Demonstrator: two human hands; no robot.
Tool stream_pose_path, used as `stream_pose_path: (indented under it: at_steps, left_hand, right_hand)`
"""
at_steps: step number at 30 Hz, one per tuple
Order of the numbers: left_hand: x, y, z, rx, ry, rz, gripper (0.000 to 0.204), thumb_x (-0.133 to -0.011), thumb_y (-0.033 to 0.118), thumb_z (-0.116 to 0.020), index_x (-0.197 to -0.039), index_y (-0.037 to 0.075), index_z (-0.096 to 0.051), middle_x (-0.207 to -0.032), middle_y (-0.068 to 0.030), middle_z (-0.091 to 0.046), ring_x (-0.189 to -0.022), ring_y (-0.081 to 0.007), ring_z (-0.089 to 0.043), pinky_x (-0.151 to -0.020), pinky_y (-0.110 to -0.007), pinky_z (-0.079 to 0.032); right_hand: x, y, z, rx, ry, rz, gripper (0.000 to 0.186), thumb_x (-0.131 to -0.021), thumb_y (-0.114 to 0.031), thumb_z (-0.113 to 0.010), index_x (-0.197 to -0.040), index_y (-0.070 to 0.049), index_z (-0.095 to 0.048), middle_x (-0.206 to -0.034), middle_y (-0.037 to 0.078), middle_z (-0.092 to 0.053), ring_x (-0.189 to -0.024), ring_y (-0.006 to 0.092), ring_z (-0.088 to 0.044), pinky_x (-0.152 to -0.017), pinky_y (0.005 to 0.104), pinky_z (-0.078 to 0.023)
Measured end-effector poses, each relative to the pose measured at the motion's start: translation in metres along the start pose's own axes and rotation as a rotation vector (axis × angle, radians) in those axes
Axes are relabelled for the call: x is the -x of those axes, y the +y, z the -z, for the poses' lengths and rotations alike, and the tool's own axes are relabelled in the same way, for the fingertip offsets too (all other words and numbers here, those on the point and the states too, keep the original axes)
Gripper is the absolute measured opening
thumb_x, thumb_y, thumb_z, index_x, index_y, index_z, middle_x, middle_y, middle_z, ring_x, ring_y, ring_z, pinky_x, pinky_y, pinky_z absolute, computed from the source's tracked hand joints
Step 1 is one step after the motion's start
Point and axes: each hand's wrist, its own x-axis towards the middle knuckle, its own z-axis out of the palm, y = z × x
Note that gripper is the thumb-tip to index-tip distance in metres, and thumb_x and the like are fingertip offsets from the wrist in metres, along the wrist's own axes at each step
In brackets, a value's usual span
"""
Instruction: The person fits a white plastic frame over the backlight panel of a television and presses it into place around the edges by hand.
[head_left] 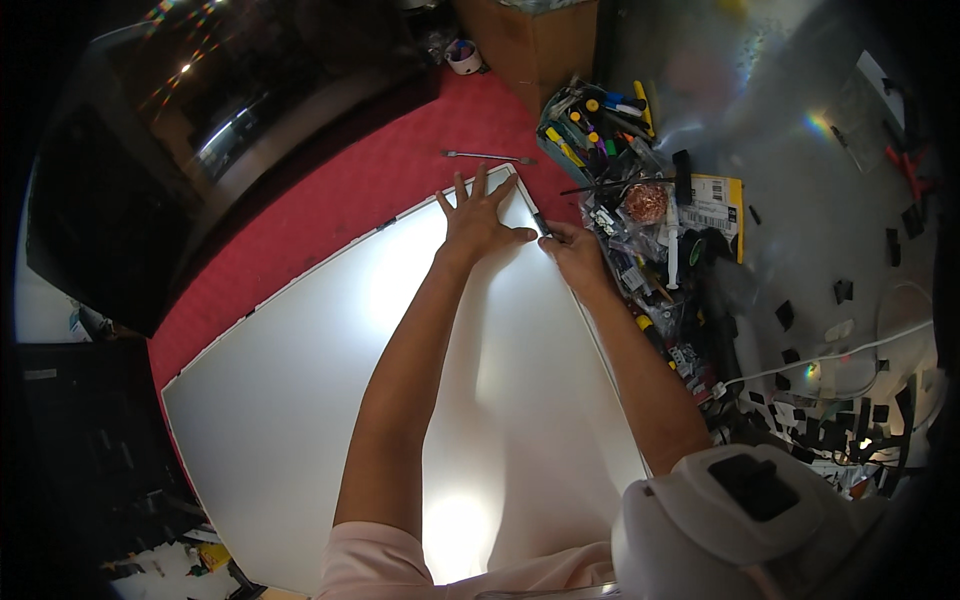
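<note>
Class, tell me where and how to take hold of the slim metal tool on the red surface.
Probably pinch the slim metal tool at mid-shaft from above, across its length: it lies flat on the red surface, its narrow shaft widening at both ends. Coming slightly from the far side should clear the left hand and white panel nearby.

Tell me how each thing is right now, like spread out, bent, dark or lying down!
Left hand: fingers spread, on the white panel
Right hand: fingers bent, at the panel's edge
White panel: lying down, bright in patches
Red cloth: partly covered by the panel
Thin metal tool: lying down, apart from the panel
Big glossy black screen: dark, showing reflections
Copper-coloured mesh: bunched up
</note>
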Motion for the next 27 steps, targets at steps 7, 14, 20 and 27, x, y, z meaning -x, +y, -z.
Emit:
stream_pose_path:
  at_steps: [7,14,20,27]
  left_hand:
    - [-0.003,-0.005,-0.01,0.06,0.031,0.01,0.105,-0.053,0.06,-0.075,-0.144,0.033,-0.031,-0.154,-0.0127,-0.012,-0.14,-0.0432,-0.003,-0.108,-0.064,0.001]
    - [-0.001,-0.002,-0.013,0.115,0.051,0.017,0.102,-0.055,0.062,-0.072,-0.144,0.032,-0.031,-0.154,-0.0117,-0.012,-0.141,-0.0411,-0.001,-0.109,-0.06,0.005]
    - [0.0,-0.004,-0.017,0.118,0.103,0.01,0.098,-0.057,0.062,-0.07,-0.143,0.033,-0.034,-0.154,-0.0109,-0.013,-0.141,-0.0404,-0.003,-0.109,-0.059,0.007]
    - [0.002,-0.001,-0.016,0.124,0.099,0.015,0.095,-0.06,0.063,-0.069,-0.143,0.033,-0.032,-0.155,-0.0103,-0.012,-0.141,-0.0413,-0.002,-0.109,-0.061,0.004]
  right_hand:
    - [-0.001,-0.005,0.003,-0.079,-0.045,-0.128,0.034,-0.081,-0.003,-0.061,-0.113,0.006,-0.059,-0.09,0.006,-0.064,-0.08,0.0127,-0.059,-0.073,0.0259,-0.046]
    - [-0.005,0.0,-0.007,0.027,0.129,-0.165,0.027,-0.081,-0.005,-0.06,-0.106,0.002,-0.065,-0.082,0.004,-0.063,-0.072,0.0105,-0.055,-0.067,0.0241,-0.043]
    - [0.003,-0.006,-0.012,0.176,0.149,-0.064,0.024,-0.086,-0.008,-0.059,-0.107,0.002,-0.065,-0.09,0.006,-0.066,-0.081,0.0114,-0.058,-0.075,0.0244,-0.044]
    - [-0.004,0.017,-0.001,0.236,0.216,0.135,0.022,-0.085,-0.012,-0.061,-0.101,0.002,-0.067,-0.083,0.013,-0.068,-0.075,0.0184,-0.064,-0.07,0.0299,-0.048]
